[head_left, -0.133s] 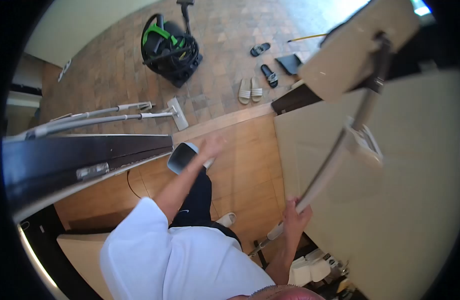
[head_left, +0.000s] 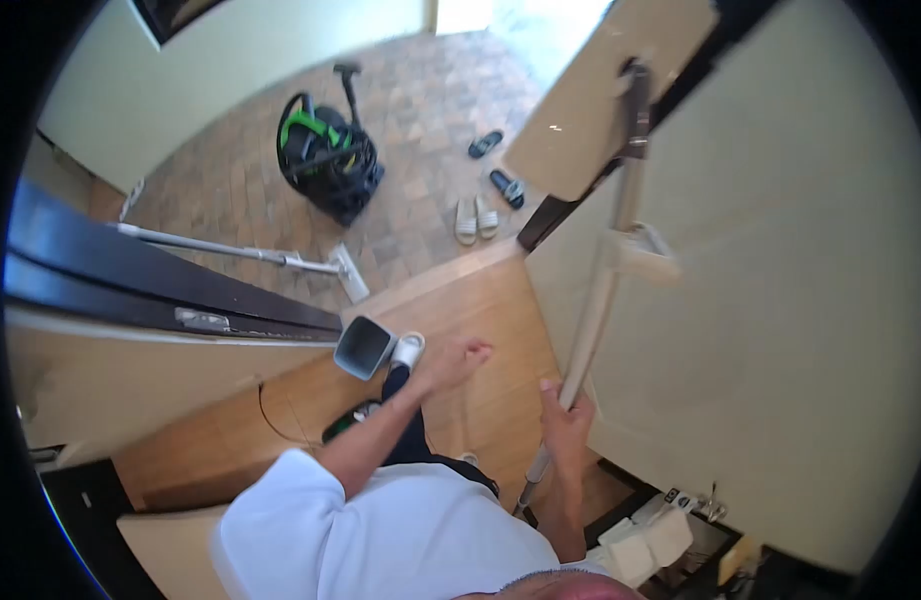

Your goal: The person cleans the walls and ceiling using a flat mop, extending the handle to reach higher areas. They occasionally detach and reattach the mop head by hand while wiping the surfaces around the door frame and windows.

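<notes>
My right hand point(head_left: 568, 415) is wrapped around the pole of a long-handled flat mop point(head_left: 592, 320). Its broad beige rectangular head point(head_left: 590, 110) is raised at the far end, beside the door frame, and a pale bracket point(head_left: 642, 253) sits partway along the pole. Over the wooden floor, my left hand point(head_left: 460, 362) reaches forward with its fingers curled in and nothing visible in them. Below and left of that hand are my white slipper point(head_left: 407, 348) and an open grey bin point(head_left: 364, 347), which stands near the dark door edge.
Beyond the threshold point(head_left: 435, 283), a black and green vacuum cleaner point(head_left: 330, 160) stands on the tiled floor. Light slippers point(head_left: 476, 220) and dark slippers point(head_left: 506, 188) lie to its right. Another flat mop point(head_left: 348, 275) rests by the dark door point(head_left: 170, 275). A pale wall point(head_left: 740, 330) is on the right.
My view has shifted. The raised mop head now appears further left, and my left hand has swung right, away from the bin, whose opening shows more fully.
</notes>
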Tool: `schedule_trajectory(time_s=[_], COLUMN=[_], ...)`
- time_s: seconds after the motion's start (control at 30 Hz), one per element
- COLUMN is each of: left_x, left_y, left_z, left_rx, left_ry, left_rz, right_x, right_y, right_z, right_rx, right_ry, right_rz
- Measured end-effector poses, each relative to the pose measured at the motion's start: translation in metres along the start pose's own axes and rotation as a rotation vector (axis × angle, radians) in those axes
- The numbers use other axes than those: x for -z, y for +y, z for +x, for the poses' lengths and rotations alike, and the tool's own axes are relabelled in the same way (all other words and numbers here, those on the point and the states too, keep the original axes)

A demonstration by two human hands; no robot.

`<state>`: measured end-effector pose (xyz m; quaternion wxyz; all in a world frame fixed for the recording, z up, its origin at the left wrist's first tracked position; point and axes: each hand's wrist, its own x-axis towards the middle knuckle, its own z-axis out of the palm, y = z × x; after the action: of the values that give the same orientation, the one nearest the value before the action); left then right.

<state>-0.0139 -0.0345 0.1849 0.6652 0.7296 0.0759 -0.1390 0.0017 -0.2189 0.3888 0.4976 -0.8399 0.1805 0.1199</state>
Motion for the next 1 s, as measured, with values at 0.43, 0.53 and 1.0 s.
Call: schedule_trajectory(time_s=[0.43,0.53,1.0], left_x=[0.037,0.080,0.030], left_y=[0.323,0.420,0.482], left_z=[-0.165,-0.160,-0.229], left_rx=[-0.995,-1.114,-0.966], left_ry=[0.987,0.769,0.015], left_rz=[0.279,0.147,0.096], right_x=[0.022,0.040,0.037], right_y=[0.102,0.102,0.129], right_z=[-0.089,-0.105,-0.087], right_rx=[0.531,0.597,0.623], right_ry=[0.042,-0.158,-0.514], right_rz=[0.223,0.284,0.489])
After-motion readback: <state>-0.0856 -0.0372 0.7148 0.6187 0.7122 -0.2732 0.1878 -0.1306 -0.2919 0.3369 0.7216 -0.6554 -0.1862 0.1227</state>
